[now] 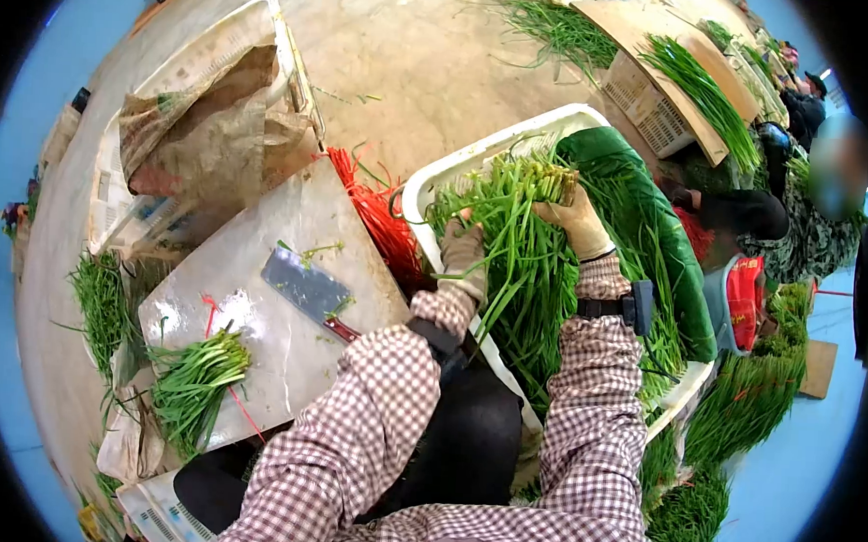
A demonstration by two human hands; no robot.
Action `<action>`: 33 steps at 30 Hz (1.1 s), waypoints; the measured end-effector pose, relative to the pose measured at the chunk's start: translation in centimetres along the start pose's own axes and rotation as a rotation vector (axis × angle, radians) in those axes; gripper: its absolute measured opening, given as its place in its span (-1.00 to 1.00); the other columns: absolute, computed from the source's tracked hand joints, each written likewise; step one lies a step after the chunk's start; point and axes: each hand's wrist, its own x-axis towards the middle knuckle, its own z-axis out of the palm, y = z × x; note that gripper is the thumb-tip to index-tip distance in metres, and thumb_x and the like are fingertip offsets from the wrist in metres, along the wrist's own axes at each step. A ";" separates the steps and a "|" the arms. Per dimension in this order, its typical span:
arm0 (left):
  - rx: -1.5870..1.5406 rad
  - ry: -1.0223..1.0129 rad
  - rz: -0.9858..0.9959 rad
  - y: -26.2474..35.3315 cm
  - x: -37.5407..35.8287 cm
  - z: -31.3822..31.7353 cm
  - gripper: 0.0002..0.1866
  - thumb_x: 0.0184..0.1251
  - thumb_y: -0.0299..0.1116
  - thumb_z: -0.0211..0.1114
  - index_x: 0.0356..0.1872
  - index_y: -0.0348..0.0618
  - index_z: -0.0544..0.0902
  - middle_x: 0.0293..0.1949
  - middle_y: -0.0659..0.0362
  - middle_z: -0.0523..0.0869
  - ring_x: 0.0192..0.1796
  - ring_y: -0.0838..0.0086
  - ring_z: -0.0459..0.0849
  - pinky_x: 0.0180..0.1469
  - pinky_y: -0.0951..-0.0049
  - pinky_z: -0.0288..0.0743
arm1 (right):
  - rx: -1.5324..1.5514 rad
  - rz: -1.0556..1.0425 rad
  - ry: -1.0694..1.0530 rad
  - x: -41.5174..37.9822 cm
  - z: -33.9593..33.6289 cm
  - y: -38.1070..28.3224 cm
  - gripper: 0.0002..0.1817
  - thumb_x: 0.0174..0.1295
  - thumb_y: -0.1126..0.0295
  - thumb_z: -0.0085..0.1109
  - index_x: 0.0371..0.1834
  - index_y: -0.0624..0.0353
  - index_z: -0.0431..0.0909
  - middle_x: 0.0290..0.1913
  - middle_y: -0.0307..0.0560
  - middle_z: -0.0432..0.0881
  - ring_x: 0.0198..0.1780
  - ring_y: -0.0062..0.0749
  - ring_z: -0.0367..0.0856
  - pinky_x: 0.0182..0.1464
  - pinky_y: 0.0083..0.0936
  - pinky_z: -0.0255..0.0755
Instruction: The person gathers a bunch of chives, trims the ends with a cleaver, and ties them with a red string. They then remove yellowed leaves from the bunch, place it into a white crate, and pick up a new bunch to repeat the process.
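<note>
A white plastic crate [542, 118] in front of me is heaped with long green chives [527, 256]. My right hand [579, 227], in a light glove, closes round the pale stem ends of a loose bunch, its thumb across the near side. On the bunch's left side, my gloved left hand [464, 258] has its fingers curled into the chives. Left of the crate, a cleaver [307, 285] with a dark red handle lies on a pale board [304, 362]. A chive bundle [197, 377] with a red tie rests at the board's left edge.
Red ties [378, 220] hang between board and crate. A green cloth [654, 213] lines the crate's right side. Another crate [270, 31] with a brown sack [208, 126] stands back left. Chives lie on a far board [703, 99]. Another person [795, 209] sits at right.
</note>
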 end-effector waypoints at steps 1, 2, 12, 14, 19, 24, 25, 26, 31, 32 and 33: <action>0.141 -0.042 0.171 -0.6 -0.2 -0.1 -0.64 0.30 -0.45 0.10 0.13 -0.19 0.39 -0.10 0.12 0.61 -0.22 0.44 0.61 -0.17 0.54 0.58 | -0.060 0.003 -0.060 0.2 0.0 -0.1 -0.55 0.04 0.43 0.32 0.01 0.28 0.43 -0.08 -0.17 0.59 -0.08 -0.57 0.52 -0.01 -0.56 0.41; 0.281 -0.087 0.344 -1.4 0.0 -0.4 -0.69 0.31 -0.43 0.12 0.05 -0.24 0.44 -0.16 0.10 0.61 -0.30 0.44 0.61 -0.26 0.58 0.60 | -0.122 0.003 -0.117 0.4 0.0 -0.1 -0.53 0.04 0.44 0.31 0.04 0.29 0.41 -0.08 -0.17 0.58 -0.08 -0.57 0.52 -0.02 -0.57 0.42; 0.672 -0.517 0.143 5.3 -6.4 0.6 -0.05 -0.20 -0.21 0.58 0.25 -0.17 0.20 0.14 0.12 0.43 0.12 0.37 0.45 0.13 0.37 0.40 | 0.072 0.065 -0.245 -3.4 3.6 -5.1 -0.15 -0.06 0.42 0.39 0.29 0.37 0.08 0.10 0.06 0.47 0.10 -0.32 0.47 0.14 -0.46 0.41; 0.741 -0.678 0.226 7.0 -9.2 1.1 -0.01 -0.16 -0.14 0.55 0.30 -0.15 0.14 0.23 0.09 0.33 0.18 0.34 0.40 0.21 0.34 0.34 | -0.228 -0.168 -0.223 -6.5 5.5 -5.0 0.00 -0.16 0.28 0.46 0.34 0.34 0.03 0.24 0.19 0.32 0.27 -0.16 0.29 0.29 -0.34 0.21; -0.129 -0.868 0.323 3.9 -13.5 -2.9 -0.04 0.10 0.09 0.29 0.38 -0.06 -0.08 0.23 0.07 0.32 0.29 0.24 0.30 0.29 0.18 0.25 | -0.537 -0.490 -0.300 -13.9 10.5 -8.6 0.20 -0.34 -0.19 0.40 0.33 0.34 0.06 0.28 0.32 0.16 0.30 0.16 0.16 0.29 -0.11 0.08; 0.320 -0.645 0.095 7.2 -12.4 -7.2 -0.02 0.06 0.06 0.34 0.37 -0.09 -0.06 0.20 0.06 0.36 0.26 0.25 0.34 0.27 0.20 0.28 | -0.467 -0.552 -0.309 -14.8 11.5 -8.4 0.26 -0.30 -0.27 0.33 0.37 0.34 -0.04 0.34 0.31 0.06 0.36 0.15 0.05 0.30 -0.07 0.01; 0.369 -0.630 0.090 7.6 -12.2 -7.7 -0.01 0.05 0.05 0.35 0.37 -0.10 -0.06 0.19 0.06 0.37 0.25 0.25 0.35 0.26 0.20 0.29 | -0.431 -0.559 -0.308 -14.3 11.6 -8.3 0.16 -0.21 -0.21 0.32 0.37 0.31 0.00 0.34 0.31 0.06 0.37 0.13 0.04 0.32 -0.07 0.00; 0.391 -0.619 0.092 7.9 -11.9 -8.2 -0.01 0.04 0.04 0.36 0.36 -0.11 -0.05 0.18 0.06 0.38 0.25 0.26 0.36 0.26 0.20 0.30 | -0.432 -0.561 -0.307 -14.1 11.9 -8.3 0.16 -0.21 -0.21 0.32 0.37 0.31 0.00 0.34 0.31 0.06 0.37 0.13 0.04 0.32 -0.07 0.00; 0.515 -0.599 0.152 9.1 -9.9 -9.4 0.01 -0.01 0.01 0.41 0.35 -0.14 -0.03 0.15 0.06 0.42 0.21 0.27 0.40 0.24 0.22 0.33 | -0.638 -0.611 -0.226 -13.4 10.5 -10.9 -0.23 -0.13 0.09 0.36 0.17 0.20 0.34 0.15 0.13 0.41 0.14 -0.06 0.42 0.22 -0.26 0.23; 0.509 -0.608 0.184 9.1 -9.4 -9.4 0.02 -0.02 0.01 0.42 0.35 -0.15 -0.03 0.14 0.06 0.43 0.20 0.28 0.41 0.23 0.22 0.34 | -0.594 -0.620 -0.127 -13.1 9.3 -11.3 -0.25 -0.14 0.10 0.38 0.13 0.23 0.37 0.10 0.12 0.47 0.10 -0.09 0.47 0.20 -0.28 0.26; 0.401 -0.642 0.265 8.8 -9.0 -8.8 0.01 -0.09 -0.13 0.50 0.31 -0.24 0.02 0.05 0.07 0.50 0.12 0.32 0.49 0.18 0.27 0.40 | -0.574 -0.550 -0.048 -12.1 8.4 -11.0 -0.23 -0.14 0.13 0.40 0.16 0.26 0.35 0.10 0.14 0.47 0.11 -0.09 0.46 0.22 -0.30 0.25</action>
